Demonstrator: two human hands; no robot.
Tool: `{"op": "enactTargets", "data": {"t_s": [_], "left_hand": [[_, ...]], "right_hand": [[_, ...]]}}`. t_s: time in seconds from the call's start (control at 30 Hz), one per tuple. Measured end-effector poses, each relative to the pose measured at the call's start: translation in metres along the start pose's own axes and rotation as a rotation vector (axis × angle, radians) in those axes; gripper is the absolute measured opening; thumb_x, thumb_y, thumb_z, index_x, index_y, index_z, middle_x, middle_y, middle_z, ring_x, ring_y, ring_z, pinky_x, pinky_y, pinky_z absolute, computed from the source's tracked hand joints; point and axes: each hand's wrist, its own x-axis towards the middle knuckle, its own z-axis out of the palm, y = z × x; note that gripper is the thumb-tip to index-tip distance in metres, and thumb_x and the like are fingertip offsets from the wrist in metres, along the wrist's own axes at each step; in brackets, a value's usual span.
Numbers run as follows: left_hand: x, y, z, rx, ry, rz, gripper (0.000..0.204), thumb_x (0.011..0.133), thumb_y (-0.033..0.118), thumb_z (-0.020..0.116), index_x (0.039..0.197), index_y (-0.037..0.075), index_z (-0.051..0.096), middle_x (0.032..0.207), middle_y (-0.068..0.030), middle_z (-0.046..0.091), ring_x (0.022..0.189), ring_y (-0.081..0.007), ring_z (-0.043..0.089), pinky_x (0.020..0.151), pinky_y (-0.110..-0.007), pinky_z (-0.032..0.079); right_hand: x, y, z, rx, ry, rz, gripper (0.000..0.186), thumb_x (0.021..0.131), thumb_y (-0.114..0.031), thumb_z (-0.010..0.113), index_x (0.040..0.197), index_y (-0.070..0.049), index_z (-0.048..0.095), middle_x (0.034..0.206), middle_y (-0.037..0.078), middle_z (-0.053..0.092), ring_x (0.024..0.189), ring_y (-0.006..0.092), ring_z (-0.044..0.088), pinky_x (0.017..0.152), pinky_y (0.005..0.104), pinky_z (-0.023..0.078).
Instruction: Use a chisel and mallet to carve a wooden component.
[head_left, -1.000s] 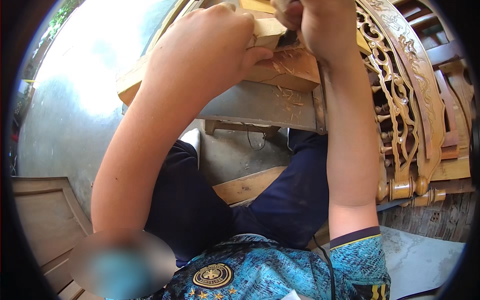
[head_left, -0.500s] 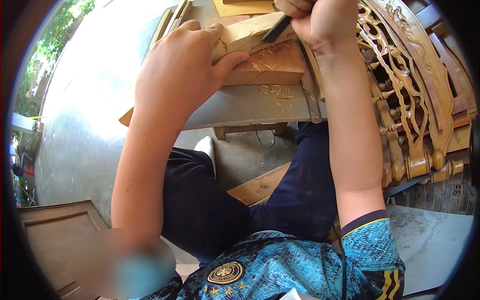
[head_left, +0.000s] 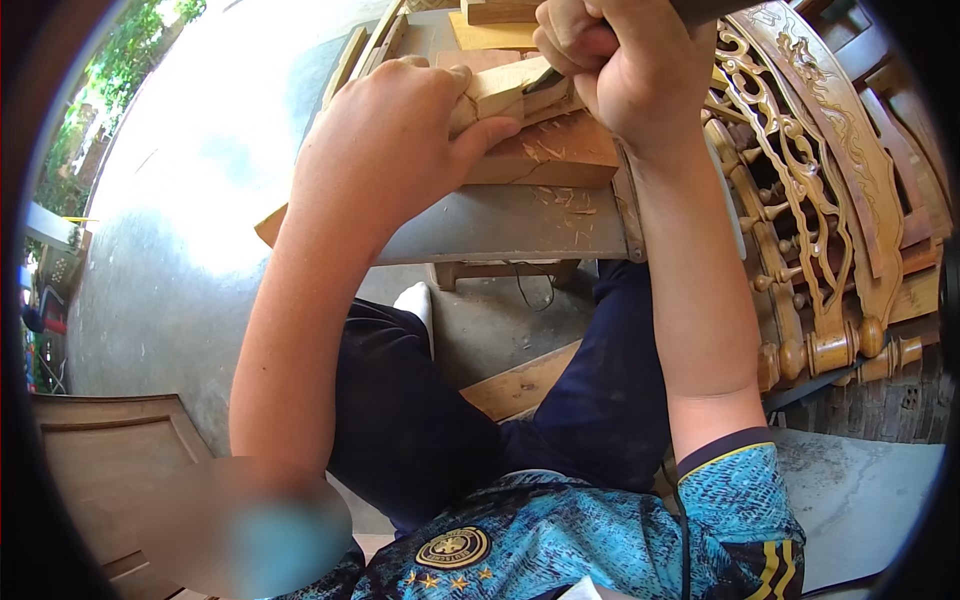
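My left hand (head_left: 395, 140) is closed round the near-left end of a pale piece of wood (head_left: 500, 88), its thumb lying along the near side. The pale piece rests at a slant on a reddish-brown wood block (head_left: 575, 150). In my closed right hand (head_left: 625, 75) is a dark flat-bladed cutting tool (head_left: 541, 82), its blade end against the top of the pale wood. The fingers hide the middle of the tool, so I cannot tell whether it is a chisel or a knife. Wood shavings (head_left: 548, 150) lie scattered over the block.
A grey work table (head_left: 480, 225) carries the block, with more shavings near its front edge. Wood strips (head_left: 350, 65) and a yellowish board (head_left: 490, 32) lie farther back. Carved, varnished furniture (head_left: 820, 210) stands close on the right. A wooden panel (head_left: 110, 460) is at lower left.
My right hand has shifted slightly left, and the tool's blade has tilted, with less of it showing below the fingers. My left hand keeps its hold; the whole view has moved a little.
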Motion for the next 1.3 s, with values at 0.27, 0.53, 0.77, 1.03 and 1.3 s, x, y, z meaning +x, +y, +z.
{"op": "enactTargets", "data": {"t_s": [0.27,0.53,0.77,1.03,1.3], "left_hand": [[0.000,0.002,0.003,0.047,-0.009,-0.007,0.049,0.088,0.043,0.077,0.112,0.001,0.077,0.088,-0.0217,0.070,0.085,-0.0388,0.068,0.081,-0.047,0.054],[0.004,0.010,-0.007,0.005,-0.072,-0.060,0.055,0.088,0.047,0.076,0.113,-0.002,0.076,0.091,-0.0242,0.072,0.090,-0.0392,0.070,0.082,-0.048,0.054],[0.000,0.025,-0.023,0.073,-0.157,-0.103,0.032,0.093,0.032,0.074,0.086,0.000,0.071,0.074,-0.0113,0.070,0.079,-0.0247,0.070,0.076,-0.041,0.056],[0.014,0.044,-0.038,0.017,-0.377,-0.305,0.037,0.094,0.035,0.073,0.092,-0.002,0.072,0.077,-0.0134,0.072,0.078,-0.0270,0.071,0.077,-0.041,0.058],[0.003,0.005,0.000,0.118,0.050,0.014,0.058,0.088,0.047,0.077,0.120,-0.002,0.073,0.099,-0.0256,0.072,0.094,-0.0402,0.070,0.087,-0.045,0.054]], "right_hand": [[-0.003,0.023,0.004,-0.243,0.015,0.131,0.020,0.097,-0.018,0.068,0.080,-0.011,0.058,0.059,-0.005,0.051,0.047,0.0042,0.043,0.045,0.0224,0.037],[0.000,0.014,-0.004,-0.052,-0.083,-0.091,0.019,0.096,-0.014,0.064,0.080,-0.009,0.056,0.057,-0.004,0.048,0.043,0.0053,0.041,0.041,0.0225,0.034],[0.000,0.021,-0.002,-0.104,-0.126,0.023,0.019,0.095,-0.021,0.069,0.082,-0.012,0.059,0.056,-0.004,0.049,0.041,0.0053,0.040,0.039,0.0239,0.033],[0.010,0.030,-0.023,0.011,-0.125,0.196,0.023,0.096,-0.026,0.060,0.076,-0.016,0.055,0.052,-0.007,0.042,0.039,0.0046,0.032,0.037,0.0248,0.028],[0.005,0.019,-0.011,0.052,-0.048,0.020,0.021,0.093,-0.020,0.063,0.074,-0.012,0.058,0.052,-0.003,0.045,0.040,0.0071,0.039,0.038,0.0260,0.032]]}}
